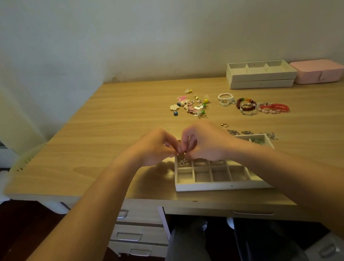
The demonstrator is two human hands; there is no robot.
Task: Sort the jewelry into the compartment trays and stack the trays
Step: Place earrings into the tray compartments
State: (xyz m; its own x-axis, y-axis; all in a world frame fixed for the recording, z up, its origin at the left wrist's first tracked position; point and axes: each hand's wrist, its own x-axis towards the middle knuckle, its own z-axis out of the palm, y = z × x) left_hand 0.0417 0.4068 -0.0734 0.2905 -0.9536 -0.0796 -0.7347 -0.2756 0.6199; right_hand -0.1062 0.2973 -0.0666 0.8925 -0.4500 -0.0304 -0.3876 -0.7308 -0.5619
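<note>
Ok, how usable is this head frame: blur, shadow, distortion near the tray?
Head view: dim, warm light; left hand and right hand shade the table beside the compartment tray; table's left edge bent and smeared; small piece in the fingers too blurred to identify.

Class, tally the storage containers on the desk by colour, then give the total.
White: 3, the front tray, the top tray and the bottom tray stacked at the back
Pink: 1, the pink box
Total: 4
</note>
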